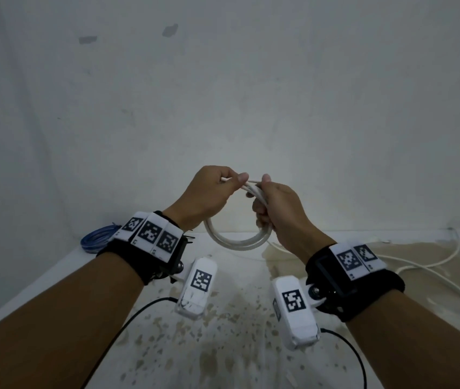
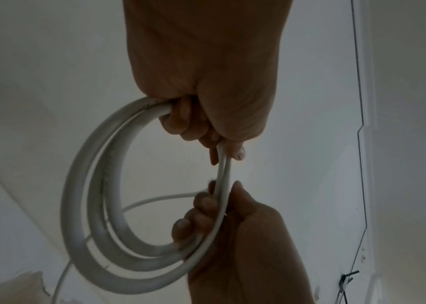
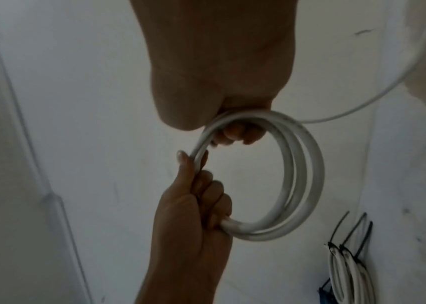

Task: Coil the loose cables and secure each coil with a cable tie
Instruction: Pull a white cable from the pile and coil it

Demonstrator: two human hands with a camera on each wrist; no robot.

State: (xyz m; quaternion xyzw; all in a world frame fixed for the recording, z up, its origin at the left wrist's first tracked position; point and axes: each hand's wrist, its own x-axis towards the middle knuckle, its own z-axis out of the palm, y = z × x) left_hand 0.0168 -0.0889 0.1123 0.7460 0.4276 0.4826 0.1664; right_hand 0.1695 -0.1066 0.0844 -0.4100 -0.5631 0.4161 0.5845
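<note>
A white cable coil [image 1: 240, 244] of several loops hangs in the air between my two hands above the table. My left hand [image 1: 231, 178] grips the coil's top left, thumb and forefinger pinching a strand. Just to its right, my right hand [image 1: 262, 189] is curled round the bundled loops. In the left wrist view the left hand [image 2: 222, 152] holds the coil [image 2: 74, 205] from above and the right hand [image 2: 222, 197] holds it from below. In the right wrist view the right hand [image 3: 235, 133] and left hand [image 3: 193, 162] both grip the coil [image 3: 315, 174]. A loose tail [image 3: 362, 109] trails away.
The white stained table [image 1: 237, 346] stands against a bare wall. A blue cable coil [image 1: 97, 240] lies at its back left. Loose white cable [image 1: 419, 272] sprawls at the right. White coils [image 3: 349, 273] bound with black cable ties [image 3: 349, 230] lie beside the blue one.
</note>
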